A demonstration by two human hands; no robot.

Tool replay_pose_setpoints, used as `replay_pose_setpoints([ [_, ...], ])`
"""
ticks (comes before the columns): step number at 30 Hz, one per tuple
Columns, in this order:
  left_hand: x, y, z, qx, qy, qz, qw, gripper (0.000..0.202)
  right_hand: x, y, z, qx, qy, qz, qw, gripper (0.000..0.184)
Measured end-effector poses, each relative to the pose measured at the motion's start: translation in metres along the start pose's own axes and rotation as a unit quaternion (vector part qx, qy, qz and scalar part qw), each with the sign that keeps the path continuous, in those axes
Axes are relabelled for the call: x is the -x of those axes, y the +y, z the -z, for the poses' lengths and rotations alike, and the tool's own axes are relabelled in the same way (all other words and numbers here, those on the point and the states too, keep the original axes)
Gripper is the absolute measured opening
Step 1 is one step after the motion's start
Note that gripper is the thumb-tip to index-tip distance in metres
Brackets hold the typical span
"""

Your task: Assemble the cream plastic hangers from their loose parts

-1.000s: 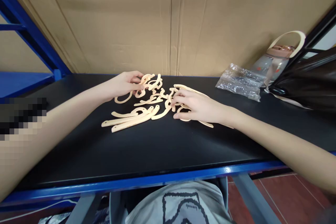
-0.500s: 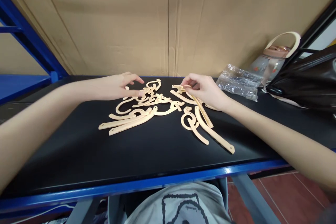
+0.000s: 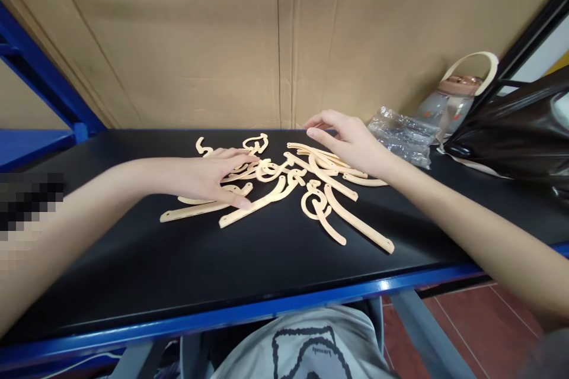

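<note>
your left hand (image 3: 204, 176) is now lower over the pale pieces (image 3: 297, 176), palm down with fingers spread and the thumb well away from them; half a second ago it was farther back with its fingers raised. the thumb tip seems to rest on one front bar (image 3: 260, 204), which now lies apart from the other left bar (image 3: 191, 211) that it was close beside. your right hand (image 3: 347, 137) no longer pinches a strip: it hangs above the back right group with thumb and fingers loosely parted and nothing visible between them. a bar (image 3: 335, 185) now slants across the middle of the black table (image 3: 284, 260). to my eye, the pieces lie a little more fanned out, so single ones are easier to tell apart.

as for numbers, you have two hands over one spread of pieces. four long bars can be told singly: the two on the left, the slanting one, and one at the front right (image 3: 358, 223). beside that last one are one ring-shaped hook (image 3: 304, 204) and one short curved arm (image 3: 329, 228), which overlap. one curled piece (image 3: 202, 145) lies at the back left, and one looped hook (image 3: 265, 143) near the back edge. the rest overlap or sit under your left fingers, so a full count isn't fair from here. off to the right are one bottle (image 3: 457, 92) and one clear plastic bag (image 3: 400, 136).
</note>
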State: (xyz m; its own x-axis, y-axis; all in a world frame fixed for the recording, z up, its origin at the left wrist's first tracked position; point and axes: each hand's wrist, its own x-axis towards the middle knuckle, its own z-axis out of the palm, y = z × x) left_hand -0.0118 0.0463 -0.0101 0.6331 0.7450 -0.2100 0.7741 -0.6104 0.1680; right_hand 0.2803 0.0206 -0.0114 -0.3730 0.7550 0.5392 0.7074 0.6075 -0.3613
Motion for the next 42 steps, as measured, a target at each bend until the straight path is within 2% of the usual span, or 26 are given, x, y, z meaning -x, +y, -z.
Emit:
replay_pose_setpoints([
  [2,-0.004,0.011,-0.009,0.006,0.023,-0.002,1.0,0.087,0.004,-0.002,0.014,0.123,-0.055,-0.01,0.991,0.035],
  [4,-0.009,0.02,-0.02,0.012,0.062,-0.001,0.998,0.078,0.009,-0.002,0.028,0.2,-0.122,-0.055,0.971,0.037],
  [8,-0.019,0.031,-0.042,0.022,0.144,-0.006,0.989,0.075,0.019,-0.005,0.044,0.3,-0.246,-0.164,0.907,0.027],
  [11,-0.024,0.034,-0.044,0.088,0.178,0.008,0.98,0.073,0.022,-0.008,0.044,0.293,-0.321,-0.143,0.889,0.014],
  [14,-0.021,0.031,-0.031,0.163,0.19,0.033,0.968,0.071,0.02,-0.013,0.034,0.248,-0.313,-0.073,0.914,0.01],
  [16,-0.015,0.023,-0.015,0.177,0.177,0.022,0.968,0.071,0.017,-0.017,0.026,0.22,-0.271,-0.034,0.936,0.005],
  [18,-0.006,0.011,0.001,0.132,0.144,-0.001,0.981,0.082,0.015,-0.021,0.019,0.215,-0.215,-0.015,0.953,0.013],
  [19,-0.001,0.004,0.009,0.111,0.118,-0.008,0.987,0.094,0.014,-0.022,0.017,0.217,-0.189,-0.012,0.958,0.015],
  [21,0.007,-0.008,0.02,0.08,0.024,-0.02,0.996,0.11,0.016,-0.022,0.017,0.199,-0.171,0.001,0.965,0.026],
  [22,0.01,-0.013,0.023,0.068,-0.013,-0.018,0.997,0.113,0.019,-0.022,0.018,0.173,-0.187,0.015,0.967,0.04],
  [24,0.011,-0.02,0.025,0.041,-0.077,0.003,0.996,0.121,0.025,-0.02,0.019,0.099,-0.267,0.052,0.957,0.074],
  [26,0.007,-0.022,0.02,0.013,-0.101,0.021,0.995,0.124,0.029,-0.017,0.019,0.054,-0.351,0.07,0.932,0.092],
  [28,-0.001,-0.02,0.012,-0.011,-0.08,0.035,0.996,0.12,0.028,-0.012,0.018,0.069,-0.37,0.049,0.925,0.098],
  [32,-0.016,-0.019,-0.007,-0.051,0.036,0.103,0.993,0.108,0.016,0.007,0.015,0.184,-0.282,-0.036,0.941,0.103],
  [35,-0.023,-0.025,-0.012,-0.06,0.125,0.193,0.971,0.105,0.011,0.026,0.018,0.235,-0.24,-0.102,0.936,0.096],
  [37,-0.026,-0.033,-0.01,-0.029,0.161,0.25,0.954,0.104,0.011,0.037,0.025,0.228,-0.282,-0.143,0.921,0.096],
  [38,-0.027,-0.036,-0.009,-0.008,0.172,0.272,0.947,0.105,0.013,0.042,0.029,0.216,-0.317,-0.141,0.913,0.097],
  [40,-0.029,-0.037,-0.008,0.03,0.176,0.272,0.946,0.102,0.015,0.048,0.038,0.186,-0.372,-0.112,0.902,0.094],
  [42,-0.031,-0.031,-0.011,0.073,0.169,0.243,0.953,0.096,0.016,0.05,0.044,0.158,-0.386,-0.084,0.905,0.086],
])
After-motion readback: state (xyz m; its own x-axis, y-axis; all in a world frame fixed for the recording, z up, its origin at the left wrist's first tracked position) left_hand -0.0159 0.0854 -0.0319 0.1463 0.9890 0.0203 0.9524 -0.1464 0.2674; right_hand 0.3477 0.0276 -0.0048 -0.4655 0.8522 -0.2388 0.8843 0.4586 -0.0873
